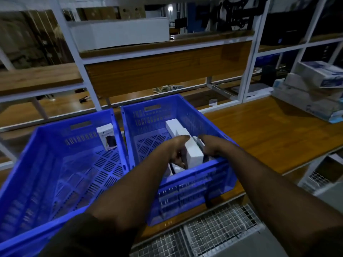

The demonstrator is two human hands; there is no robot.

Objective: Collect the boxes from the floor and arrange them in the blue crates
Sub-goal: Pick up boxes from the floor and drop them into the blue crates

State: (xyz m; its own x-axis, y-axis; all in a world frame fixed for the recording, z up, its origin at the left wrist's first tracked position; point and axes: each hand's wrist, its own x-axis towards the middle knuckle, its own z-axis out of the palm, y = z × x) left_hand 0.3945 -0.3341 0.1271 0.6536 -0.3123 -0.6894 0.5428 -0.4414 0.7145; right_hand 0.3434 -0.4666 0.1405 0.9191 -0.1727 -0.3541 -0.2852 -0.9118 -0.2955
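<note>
Both hands worked inside the right blue crate (178, 184). The left hand (177, 152) and the right hand (210, 147) pressed on opposite faces of an upright white box (194, 153), a two-sided clamp that probably served to keep it square while it was seated against the near wall. Just beyond the grip, a second white box (173, 127) stood by the right wall. Well to the left of the grip, the left blue crate (61, 173) held one printed box (107, 136) in its far corner.

Wooden shelf (269, 134) bears two blue crates (61, 164) (194, 184) (side by side).
</note>
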